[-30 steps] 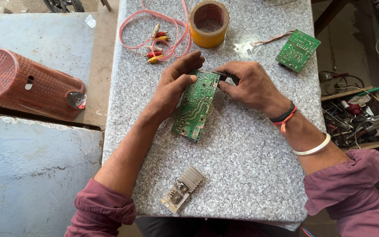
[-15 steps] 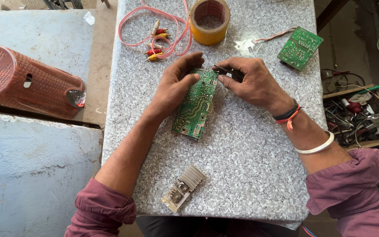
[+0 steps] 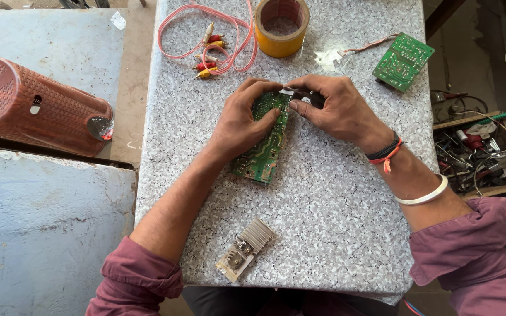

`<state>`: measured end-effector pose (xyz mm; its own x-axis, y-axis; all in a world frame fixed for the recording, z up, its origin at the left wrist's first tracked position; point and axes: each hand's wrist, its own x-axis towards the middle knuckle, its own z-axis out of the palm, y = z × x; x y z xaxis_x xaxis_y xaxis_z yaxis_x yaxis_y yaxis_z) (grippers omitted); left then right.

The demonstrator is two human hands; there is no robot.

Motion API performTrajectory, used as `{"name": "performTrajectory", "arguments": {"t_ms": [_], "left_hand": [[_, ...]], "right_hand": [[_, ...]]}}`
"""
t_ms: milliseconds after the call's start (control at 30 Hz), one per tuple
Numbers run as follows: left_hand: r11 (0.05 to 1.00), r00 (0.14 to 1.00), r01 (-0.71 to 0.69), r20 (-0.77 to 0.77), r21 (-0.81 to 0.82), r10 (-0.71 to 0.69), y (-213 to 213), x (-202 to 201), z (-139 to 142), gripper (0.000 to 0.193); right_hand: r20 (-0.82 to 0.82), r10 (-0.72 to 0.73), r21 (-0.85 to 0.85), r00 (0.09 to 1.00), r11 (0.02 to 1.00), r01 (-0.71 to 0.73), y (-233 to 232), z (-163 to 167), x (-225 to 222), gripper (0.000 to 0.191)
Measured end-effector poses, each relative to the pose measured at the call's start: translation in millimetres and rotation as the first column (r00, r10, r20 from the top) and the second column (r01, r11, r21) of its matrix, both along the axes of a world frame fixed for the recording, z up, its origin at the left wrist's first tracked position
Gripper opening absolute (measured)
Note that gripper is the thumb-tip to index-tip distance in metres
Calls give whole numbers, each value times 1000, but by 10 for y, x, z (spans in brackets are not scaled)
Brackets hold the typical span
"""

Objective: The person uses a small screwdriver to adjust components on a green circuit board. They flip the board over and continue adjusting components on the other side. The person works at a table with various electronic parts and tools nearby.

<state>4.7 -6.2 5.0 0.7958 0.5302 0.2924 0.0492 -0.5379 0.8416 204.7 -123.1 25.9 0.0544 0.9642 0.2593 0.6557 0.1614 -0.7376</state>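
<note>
A long green circuit board lies solder side up on the speckled grey table. My left hand presses down on its upper half, fingers curled over the far end. My right hand grips a small dark tool whose metal tip touches the board's top edge, right next to my left fingertips. Most of the tool is hidden inside my fist.
A roll of yellow tape and a pink cable with coloured plugs lie at the table's far end. A smaller green board sits at far right. A finned heat-sink module lies near me. A red basket lies left; a tool-filled box sits right.
Both hands and the board have stayed nearly in place. My right hand has closed in slightly on the board's top edge with the tool.
</note>
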Motion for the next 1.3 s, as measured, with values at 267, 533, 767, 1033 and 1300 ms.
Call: {"name": "performTrajectory", "arguments": {"t_ms": [267,533,767,1033,1300], "left_hand": [[992,995,-76,-55,103,82,-46,12,-33,39],[973,987,-115,-89,201,135,-16,8,-60,37],[971,989,-101,-84,216,121,-7,2,-56,38],[971,988,-102,-93,215,125,-15,2,-49,38],[973,984,-108,-119,203,134,-21,6,-40,37]], "right_hand": [[123,-79,-9,989,997,81,-8,19,13,19],[374,-83,44,924,996,71,-10,-33,-6,16],[337,-50,74,940,997,27,-15,-47,-54,21],[342,-39,96,939,995,6,-24,-30,-60,22],[323,-48,46,945,998,35,-24,6,-63,15]]}}
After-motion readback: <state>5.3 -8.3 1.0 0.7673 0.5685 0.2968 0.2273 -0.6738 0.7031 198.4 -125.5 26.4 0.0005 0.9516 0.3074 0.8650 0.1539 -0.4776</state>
